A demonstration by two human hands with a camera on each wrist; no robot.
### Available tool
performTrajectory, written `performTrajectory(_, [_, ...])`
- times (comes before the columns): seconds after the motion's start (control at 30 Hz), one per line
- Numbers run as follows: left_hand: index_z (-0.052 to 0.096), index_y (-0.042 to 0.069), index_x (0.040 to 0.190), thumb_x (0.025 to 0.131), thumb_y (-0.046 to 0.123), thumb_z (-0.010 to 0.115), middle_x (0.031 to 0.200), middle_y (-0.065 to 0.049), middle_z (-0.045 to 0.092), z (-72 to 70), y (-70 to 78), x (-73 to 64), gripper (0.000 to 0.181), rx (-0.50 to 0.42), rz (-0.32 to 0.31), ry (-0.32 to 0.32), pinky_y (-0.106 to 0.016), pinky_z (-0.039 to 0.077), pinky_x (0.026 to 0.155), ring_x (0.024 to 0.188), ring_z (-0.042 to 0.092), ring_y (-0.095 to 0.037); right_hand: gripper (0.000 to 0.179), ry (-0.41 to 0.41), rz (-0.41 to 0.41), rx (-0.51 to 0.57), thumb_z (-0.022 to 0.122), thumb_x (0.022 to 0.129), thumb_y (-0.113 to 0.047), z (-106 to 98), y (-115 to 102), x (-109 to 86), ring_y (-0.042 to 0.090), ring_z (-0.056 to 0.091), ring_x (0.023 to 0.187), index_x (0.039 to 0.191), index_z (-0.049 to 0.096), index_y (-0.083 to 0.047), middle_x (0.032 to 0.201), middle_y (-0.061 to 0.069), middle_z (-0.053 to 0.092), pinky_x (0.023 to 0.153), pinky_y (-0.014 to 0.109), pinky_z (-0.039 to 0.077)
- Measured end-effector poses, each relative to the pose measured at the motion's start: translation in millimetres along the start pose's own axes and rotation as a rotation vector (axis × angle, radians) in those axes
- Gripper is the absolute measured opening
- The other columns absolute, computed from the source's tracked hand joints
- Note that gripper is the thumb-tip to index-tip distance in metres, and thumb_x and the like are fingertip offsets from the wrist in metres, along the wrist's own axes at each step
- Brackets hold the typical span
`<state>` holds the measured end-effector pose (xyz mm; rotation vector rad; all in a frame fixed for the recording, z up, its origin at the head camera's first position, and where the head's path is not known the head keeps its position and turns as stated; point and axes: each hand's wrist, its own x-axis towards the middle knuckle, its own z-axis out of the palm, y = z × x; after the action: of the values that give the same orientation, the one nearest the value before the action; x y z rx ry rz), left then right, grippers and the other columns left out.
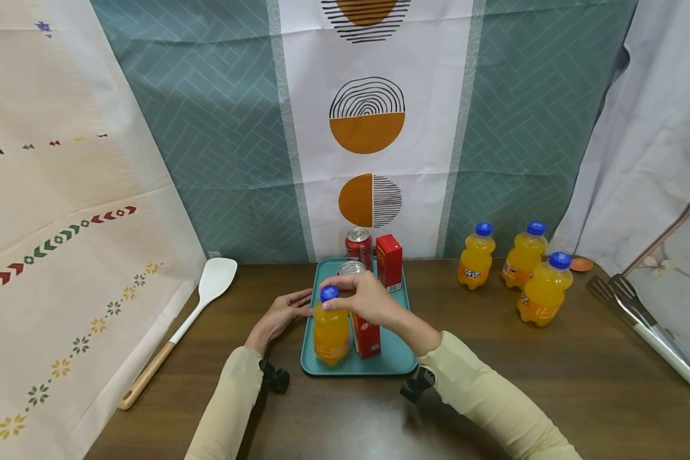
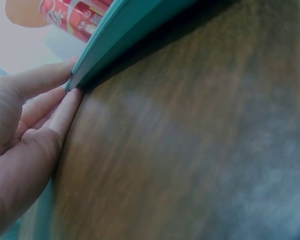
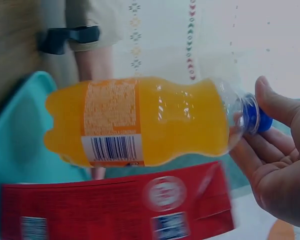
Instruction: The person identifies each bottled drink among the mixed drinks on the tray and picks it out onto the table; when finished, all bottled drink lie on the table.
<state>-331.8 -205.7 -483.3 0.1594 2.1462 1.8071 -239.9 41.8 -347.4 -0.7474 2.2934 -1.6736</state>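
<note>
My right hand (image 1: 370, 299) pinches the blue cap of an orange soda bottle (image 1: 330, 337). That bottle is upright over the front left part of a teal tray (image 1: 399, 361), and in the right wrist view thumb and fingers close round its cap (image 3: 260, 117). At the tray's left edge is my left hand (image 1: 278, 317); its thumb and fingertips meet at the rim (image 2: 102, 35) in the left wrist view. Right of the held bottle stands a red carton (image 1: 368, 338), partly hidden by the right hand. Farther back on the tray are a can (image 1: 352, 267), a red can (image 1: 359, 246) and another red carton (image 1: 389, 262).
Three more orange soda bottles (image 1: 476, 259) stand at the back right of the wooden table (image 1: 207, 396). To their right lie metal-handled utensils (image 1: 650, 326) and a small orange-brown object (image 1: 581, 264). A white spatula (image 1: 215, 278) with a wooden handle lies left. Patterned cloth (image 1: 236, 128) hangs behind.
</note>
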Motion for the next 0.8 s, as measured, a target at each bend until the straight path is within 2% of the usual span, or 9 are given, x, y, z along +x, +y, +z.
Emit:
performTrajectory(0.13, [0.038,-0.003,0.147,0.092,0.0,0.06,0.151,-0.024,0.041,-1.4,1.1,0.7,0.059,0.01,0.006,-0.001,-0.042,0.041,0.114,0.139,0.044,-0.034,0.033,-0.017,-0.051,-0.033,0.07,0.089,-0.015,-5,-21,3.6,0.023,0.069,0.106,0.121,0.068,-0.005,0.121,0.013,0.07,0.092,0.031,0.059])
performTrajectory(0.2, [0.039,-0.004,0.146,0.092,-0.001,0.06,0.149,-0.023,0.044,-2.3,2.0,0.7,0.059,0.017,0.003,0.015,-0.036,0.047,0.11,0.133,0.051,-0.03,0.033,-0.015,-0.062,-0.042,0.071,0.089,-0.015,-9,-36,6.3,0.021,0.069,0.104,0.12,0.068,-0.006,0.12,0.012,0.071,0.091,0.03,0.059])
performTrajectory(0.3, [0.042,-0.007,0.143,0.09,-0.004,0.058,0.137,-0.021,0.058,-3.9,2.6,-0.3,0.055,0.021,0.016,0.029,-0.024,0.055,0.094,0.111,0.063,-0.018,0.033,0.006,-0.077,-0.005,0.072,0.088,-0.013,-17,-58,9.5,0.021,0.07,0.104,0.12,0.068,-0.006,0.118,0.012,0.072,0.091,0.031,0.059])
performTrajectory(0.37, [0.045,-0.009,0.14,0.09,-0.006,0.057,0.124,-0.016,0.067,-4.3,2.5,-1.4,0.052,0.014,0.028,0.029,-0.019,0.055,0.084,0.097,0.064,-0.01,0.033,0.023,-0.096,0.02,0.072,0.087,-0.011,-23,-71,10.0,0.021,0.07,0.107,0.12,0.068,-0.004,0.118,0.013,0.072,0.093,0.032,0.058])
performTrajectory(0.43, [0.045,-0.01,0.139,0.09,-0.007,0.056,0.119,-0.013,0.068,-4.5,2.1,-2.3,0.05,0.01,0.044,0.016,-0.017,0.054,0.08,0.092,0.063,-0.006,0.033,0.035,-0.123,0.055,0.071,0.087,-0.009,-30,-82,10.1,0.022,0.07,0.107,0.12,0.068,-0.002,0.118,0.015,0.071,0.093,0.033,0.058])
performTrajectory(0.53, [0.043,-0.008,0.142,0.091,-0.005,0.059,0.132,-0.017,0.063,-3.4,1.5,-2.6,0.054,-0.001,0.042,-0.005,-0.019,0.056,0.087,0.107,0.064,-0.011,0.033,0.065,-0.174,0.061,0.07,0.088,-0.007,-44,-95,8.4,0.023,0.07,0.104,0.12,0.067,0.0,0.116,0.018,0.071,0.092,0.034,0.058])
performTrajectory(0.63, [0.038,-0.004,0.147,0.091,-0.002,0.062,0.149,-0.022,0.045,-1.9,1.3,-2.3,0.062,-0.008,0.033,-0.023,-0.026,0.053,0.101,0.133,0.053,-0.026,0.032,0.102,-0.183,0.045,0.068,0.09,-0.008,-60,-102,4.4,0.022,0.07,0.1,0.121,0.066,0.0,0.113,0.018,0.071,0.093,0.033,0.059])
performTrajectory(0.7, [0.035,-0.003,0.149,0.091,-0.002,0.063,0.154,-0.023,0.037,-1.4,1.0,-2.5,0.065,-0.02,0.029,-0.039,-0.029,0.05,0.105,0.142,0.041,-0.032,0.031,0.14,-0.151,0.019,0.068,0.091,-0.011,-70,-106,0.5,0.019,0.07,0.099,0.121,0.066,-0.002,0.112,0.016,0.071,0.094,0.031,0.058])
performTrajectory(0.8, [0.034,-0.003,0.149,0.091,-0.001,0.063,0.155,-0.023,0.035,-0.3,-0.6,-2.1,0.065,-0.02,0.029,-0.042,-0.034,0.046,0.11,0.144,0.036,-0.035,0.033,0.203,-0.076,-0.018,0.067,0.092,-0.016,-86,-107,-6.4,0.019,0.067,0.104,0.123,0.066,-0.004,0.116,0.014,0.071,0.1,0.033,0.055])
